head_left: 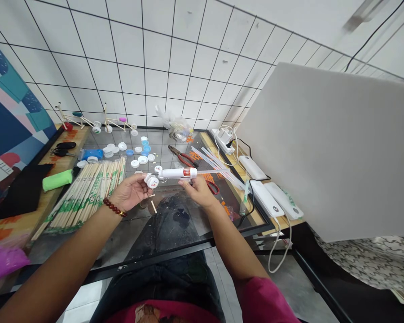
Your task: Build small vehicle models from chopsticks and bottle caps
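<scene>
Fingers of my left hand [132, 193] pinch a white bottle cap [152, 181] above the glass table. My right hand [200, 192] is wrapped round the handle of a white glue gun [177, 173], with a clear glue stick [213, 171] poking out of its back end. The gun's nozzle points left and meets the caps at my left fingertips; whether it touches them I cannot tell. A short piece of wooden stick [154, 207] lies on the glass below my hands.
Packed chopsticks [87, 193] lie left of my hands. Loose bottle caps [142, 159], pliers [182, 157] and spare glue sticks [218, 166] lie beyond. Small stick models [114, 121] stand at the back. White power banks [267, 197] and cables line the right edge.
</scene>
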A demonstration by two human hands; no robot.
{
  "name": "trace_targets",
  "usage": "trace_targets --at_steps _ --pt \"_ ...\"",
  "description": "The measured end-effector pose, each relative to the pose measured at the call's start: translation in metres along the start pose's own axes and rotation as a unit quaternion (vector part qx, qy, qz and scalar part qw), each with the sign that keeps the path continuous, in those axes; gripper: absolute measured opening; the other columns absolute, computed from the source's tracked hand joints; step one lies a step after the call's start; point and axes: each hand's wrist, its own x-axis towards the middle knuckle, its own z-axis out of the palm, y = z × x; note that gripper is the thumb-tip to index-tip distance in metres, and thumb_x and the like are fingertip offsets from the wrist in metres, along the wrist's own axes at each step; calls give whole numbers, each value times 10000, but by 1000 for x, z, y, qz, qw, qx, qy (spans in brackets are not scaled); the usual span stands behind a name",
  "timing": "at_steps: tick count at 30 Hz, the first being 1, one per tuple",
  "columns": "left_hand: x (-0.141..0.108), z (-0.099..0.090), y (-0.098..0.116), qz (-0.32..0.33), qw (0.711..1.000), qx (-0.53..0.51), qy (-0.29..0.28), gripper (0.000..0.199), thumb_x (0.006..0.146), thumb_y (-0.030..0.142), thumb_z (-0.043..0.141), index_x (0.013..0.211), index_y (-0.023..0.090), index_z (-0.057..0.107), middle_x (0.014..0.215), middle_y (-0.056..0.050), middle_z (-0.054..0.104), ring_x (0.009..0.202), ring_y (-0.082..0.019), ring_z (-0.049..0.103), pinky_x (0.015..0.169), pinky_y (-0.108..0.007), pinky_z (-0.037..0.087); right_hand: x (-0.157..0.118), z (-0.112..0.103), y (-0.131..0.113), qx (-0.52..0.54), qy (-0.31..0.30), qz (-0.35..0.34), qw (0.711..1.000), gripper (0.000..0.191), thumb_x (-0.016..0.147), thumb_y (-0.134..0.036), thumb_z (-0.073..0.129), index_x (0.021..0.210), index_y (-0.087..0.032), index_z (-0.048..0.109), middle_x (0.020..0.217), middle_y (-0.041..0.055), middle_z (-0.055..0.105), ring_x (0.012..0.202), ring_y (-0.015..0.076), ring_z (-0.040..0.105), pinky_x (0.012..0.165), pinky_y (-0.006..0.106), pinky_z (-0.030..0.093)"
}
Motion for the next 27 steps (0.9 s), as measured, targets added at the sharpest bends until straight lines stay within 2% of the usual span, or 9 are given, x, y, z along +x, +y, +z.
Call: trace_targets --at_steps 5,11,21,27 --pt "1 -1 -1 0 1000 -10 3 34 800 102 682 799 134 696 739 -90 707 679 -189 647 596 -317 536 -1 1 3 0 0 15 1000 305 929 -420 580 1058 -175 709 887 65 724 833 222 661 836 352 528" --pt "2 -2 -1 1 1000 -8 3 21 786 96 703 794 115 696 737 -79 710 673 -179 653 586 -309 550 0 0 1 -10 5 -4 1000 329 934 -421 571 1063 -156 715 974 87 736 918 229 678 879 343 526" --pt "5 -2 -3 9 1000 8 20 56 760 107 746 771 134 698 737 -65 716 652 -163 662 572 -282 566 0 0 1 -21 12 -23 999 288 927 -402 588 1029 -152 690 935 87 717 859 224 648 813 354 524" --pt "8 -4 -5 44 998 33 17 97 736 136 790 805 114 725 758 -59 705 673 -137 644 588 -246 550 0 1 2 -24 18 -28 999 277 922 -398 596 1034 -162 687 939 86 707 875 230 655 822 357 518"
